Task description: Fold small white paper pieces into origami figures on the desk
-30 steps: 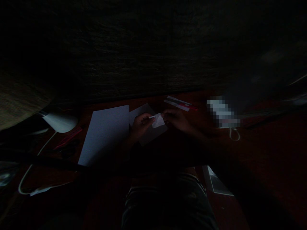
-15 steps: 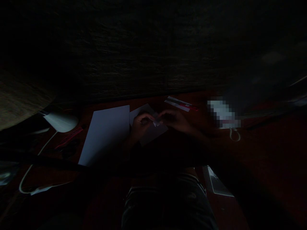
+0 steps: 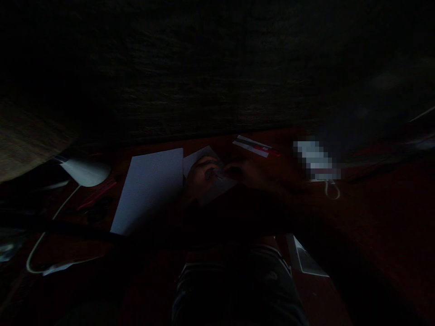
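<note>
The scene is very dark. My left hand (image 3: 200, 176) is curled, its fingers closed on a small piece of white paper (image 3: 220, 175). From the other side my right hand (image 3: 247, 173) reaches the same piece with bent fingers; its fingertips are deep in shadow. Both hands are just above a white sheet (image 3: 214, 194), which lies at an angle and is partly covered by them. A larger pale sheet or stack of paper (image 3: 152, 181) lies left of my left hand.
Beyond my right hand, a red-handled tool (image 3: 267, 150) lies on a pale strip (image 3: 245, 143). A blurred-out white item (image 3: 314, 158) with a looped cord (image 3: 333, 191) is at the right. A white conical object (image 3: 86, 173) with a cable (image 3: 66, 202) stands left.
My hands have lowered and flattened slightly around the small paper, with the fingers curling in closer. The sheets and the red-handled tool stay in place.
</note>
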Motion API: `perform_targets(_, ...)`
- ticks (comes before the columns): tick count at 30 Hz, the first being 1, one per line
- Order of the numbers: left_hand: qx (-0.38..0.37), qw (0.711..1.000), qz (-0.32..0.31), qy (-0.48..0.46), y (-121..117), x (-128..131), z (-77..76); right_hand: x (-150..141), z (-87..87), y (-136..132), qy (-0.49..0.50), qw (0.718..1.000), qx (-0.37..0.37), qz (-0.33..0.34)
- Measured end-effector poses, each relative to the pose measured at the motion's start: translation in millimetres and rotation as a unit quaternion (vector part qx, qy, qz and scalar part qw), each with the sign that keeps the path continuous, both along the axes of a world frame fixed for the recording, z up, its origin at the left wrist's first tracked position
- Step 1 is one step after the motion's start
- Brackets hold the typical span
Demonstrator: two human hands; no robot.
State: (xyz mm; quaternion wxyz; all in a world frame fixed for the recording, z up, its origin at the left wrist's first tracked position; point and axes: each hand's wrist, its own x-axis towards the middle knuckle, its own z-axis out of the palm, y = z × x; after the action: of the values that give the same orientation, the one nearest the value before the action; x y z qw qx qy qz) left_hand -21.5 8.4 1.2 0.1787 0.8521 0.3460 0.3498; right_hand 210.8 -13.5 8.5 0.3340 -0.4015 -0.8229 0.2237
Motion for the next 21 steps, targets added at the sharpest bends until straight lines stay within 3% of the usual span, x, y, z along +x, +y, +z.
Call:
perform_targets(5, -0.045, 0.996, -0.067, 0.034, 0.1, 2.6, 2.9, 0.1, -0.7, 0.6, -0.02, 1.0, -0.011, -0.001)
perform_targets(14, -0.036, 0.996, -0.064, 0.059, 4.8, -1.2, 2.8, 1.0, 2.7, 0.6, -0.046, 0.999, -0.018, -0.004)
perform_targets(21, -0.018, 0.995, -0.065, 0.077, 2.7, 0.9, 7.9, -1.5, 7.8, -4.8, -0.103, 0.994, 0.028, 0.006)
